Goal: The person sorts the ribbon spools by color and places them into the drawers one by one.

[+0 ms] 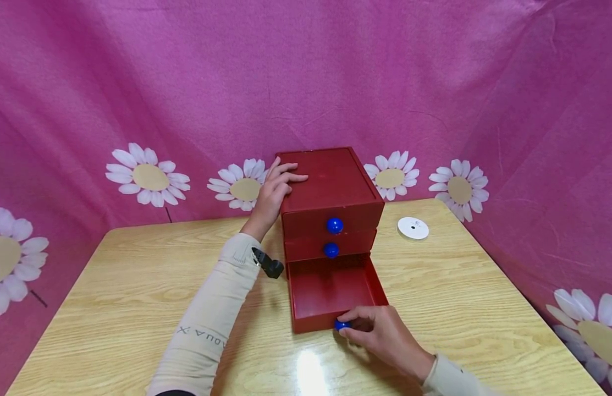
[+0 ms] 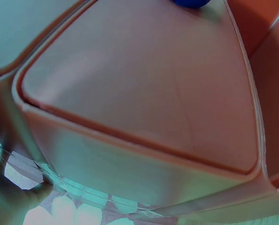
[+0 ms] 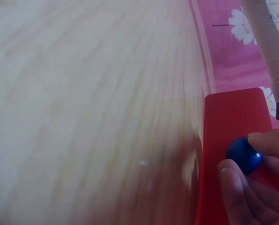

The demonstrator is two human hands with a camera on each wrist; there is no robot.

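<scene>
1. Bottom drawer: slid well out of the cabinet, on the near side; its inside is open to view. Can't tell from here whether its front touches the table.
2. Knob on its front: blue ball, pinched between thumb and fingertip of the right hand. Right wrist view shows the same pinch.
3. Risk, my read: smooth round ball, small contact. A sideways or damp pinch could slip off it.
4. Second risk: pulled further, the drawer could clear its slot and drop at the front. Pushed back skewed, it could jam; an off-centre push would cause that.
5. Left hand: not clenched, fingers laid over the top at the cabinet's left edge. Looks like a brace. If it goes light, the cabinet could skid or tip with the drawer; with weight only on the left, it could twist.
6. Above the drawer: middle knob, top knob, both fronts in.
7. White disc: flat on the table, right of the cabinet, apart from it.
8. Behind: pink daisy cloth.
</scene>
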